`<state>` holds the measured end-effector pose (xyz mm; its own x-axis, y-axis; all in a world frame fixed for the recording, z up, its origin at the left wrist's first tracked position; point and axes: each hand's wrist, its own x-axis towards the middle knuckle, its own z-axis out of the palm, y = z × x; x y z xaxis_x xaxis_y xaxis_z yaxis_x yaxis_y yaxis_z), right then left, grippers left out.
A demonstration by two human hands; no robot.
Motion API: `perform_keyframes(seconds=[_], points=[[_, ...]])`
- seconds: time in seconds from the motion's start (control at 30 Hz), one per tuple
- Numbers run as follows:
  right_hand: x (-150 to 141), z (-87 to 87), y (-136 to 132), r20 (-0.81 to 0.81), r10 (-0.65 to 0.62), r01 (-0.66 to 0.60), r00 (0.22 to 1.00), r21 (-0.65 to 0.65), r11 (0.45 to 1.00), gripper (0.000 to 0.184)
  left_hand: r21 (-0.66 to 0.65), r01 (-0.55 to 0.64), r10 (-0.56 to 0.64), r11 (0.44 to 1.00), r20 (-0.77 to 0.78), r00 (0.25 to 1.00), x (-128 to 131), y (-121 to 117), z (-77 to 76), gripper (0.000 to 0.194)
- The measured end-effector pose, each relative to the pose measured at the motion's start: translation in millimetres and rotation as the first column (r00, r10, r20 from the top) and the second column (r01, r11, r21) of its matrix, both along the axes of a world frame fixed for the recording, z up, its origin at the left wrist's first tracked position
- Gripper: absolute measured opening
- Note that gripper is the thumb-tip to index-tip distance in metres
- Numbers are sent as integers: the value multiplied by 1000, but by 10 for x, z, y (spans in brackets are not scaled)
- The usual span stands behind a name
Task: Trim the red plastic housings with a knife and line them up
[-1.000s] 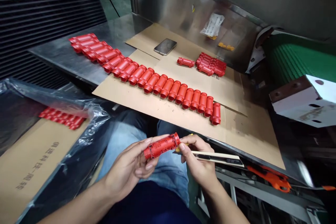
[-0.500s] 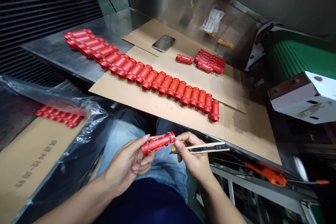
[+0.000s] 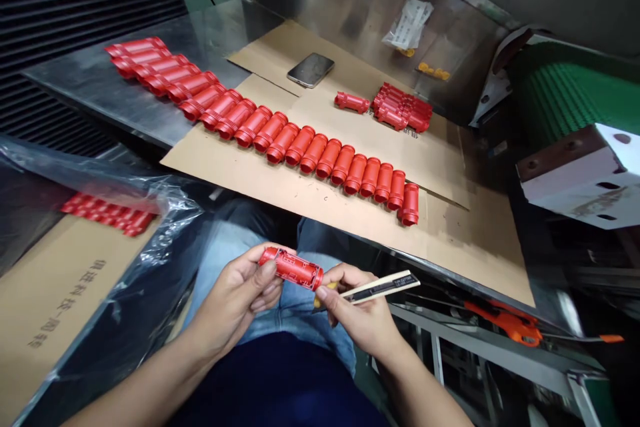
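Note:
My left hand (image 3: 245, 290) is closed around one end of a red plastic cylindrical housing (image 3: 297, 269), whose outlined, cut-out side faces up. In my right hand (image 3: 357, 307) is a utility knife (image 3: 387, 285) with a pale handle and a black label. A small yellow piece (image 3: 325, 290) shows at my right fingertips, by the housing's right end; whether it belongs to the knife I cannot tell. The knife's blade tip is mostly hidden by the fingers. Both hands are above my lap, in front of the table edge.
A long slanting row of red housings (image 3: 315, 153) lies on cardboard (image 3: 240, 173) and the metal table (image 3: 60, 70). Behind it are a phone (image 3: 311, 70) and a cluster of red parts (image 3: 400, 107). A green conveyor belt (image 3: 575, 93) stands right; a plastic-lined box (image 3: 60, 293) stands left.
The red housing has turned in my left hand; its right end now points lower. My right hand and the knife have shifted slightly left. The view has moved a little.

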<state>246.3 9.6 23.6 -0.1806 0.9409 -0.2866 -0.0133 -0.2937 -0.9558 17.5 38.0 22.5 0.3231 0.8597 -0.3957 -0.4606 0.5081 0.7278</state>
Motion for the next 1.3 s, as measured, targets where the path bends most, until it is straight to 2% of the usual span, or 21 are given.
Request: perform_keyframes(seconds=[0.23,0.3,0.37,0.4,0.47,0.53,0.6,0.67,0.8,0.97,1.03,1.3], points=[[-54,-23,-40,-86,-35,24,996,-118,993,45,-35,28,-26,999,58,998,-18,10,-74,40],[-24,-25,-38,-45,-21,18,999,-65,998,41,-36,16,-15,999,49,999,-6,9,-56,40],[36,7,-21,95,-44,33,995,121,992,32,-33,-10,11,999,18,1000,1,10,-34,39],[71,36,-9,191,-88,38,977,252,967,26,-27,-19,19,999,-2,1000,1,12,-25,38],[129,107,12,341,-203,8,918,494,869,10,-11,-18,18,1000,-44,999,-4,19,-14,37],[148,165,21,380,-239,-62,894,631,773,18,-4,9,-9,1000,-75,997,-10,22,-9,36],[123,185,17,355,-189,-125,915,697,706,32,-9,16,-17,1000,-96,995,-8,17,-1,35],[69,166,11,316,-160,-140,935,745,652,35,-16,0,-2,1000,-109,994,1,1,10,33],[-43,83,34,260,-140,-129,955,794,594,32,-4,2,-3,1000,-154,988,3,-40,-6,33],[-108,29,69,228,-118,-136,967,844,518,35,41,76,-66,996,-211,975,-59,-53,-137,38],[-115,23,62,231,-129,-137,964,852,506,34,48,90,-78,995,-222,972,-80,-57,-183,38],[-118,20,20,253,-141,-140,957,831,539,34,87,111,-80,990,-297,951,-97,-87,-238,34]])
